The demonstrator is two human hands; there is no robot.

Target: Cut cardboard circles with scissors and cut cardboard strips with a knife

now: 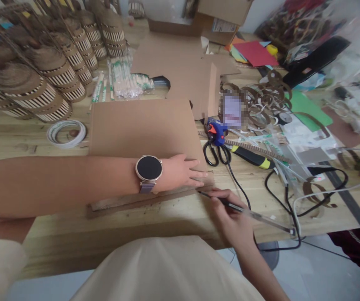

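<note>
My left hand (pixel 184 172) lies flat on a brown cardboard sheet (pixel 139 125), its fingers spread toward the right edge. Beneath it, a cardboard strip (pixel 155 200) shows along the near side of the sheet. My right hand (pixel 232 217) grips a slim pen (pixel 249 212) with a dark front part and a clear barrel. The pen's tip points left, at the near right corner of the cardboard; whether it touches is too small to tell. Just beyond the corner lie black-handled scissors (pixel 217 154) and a blue glue gun (pixel 217 131).
Several round lantern-like models (pixel 26 92) crowd the back left, near a roll of white tape (pixel 66 133). A black and yellow utility knife (pixel 252 156), curled cardboard strips (pixel 266 100) and black cable (pixel 288 200) lie right. More cardboard (pixel 173 54) covers the back.
</note>
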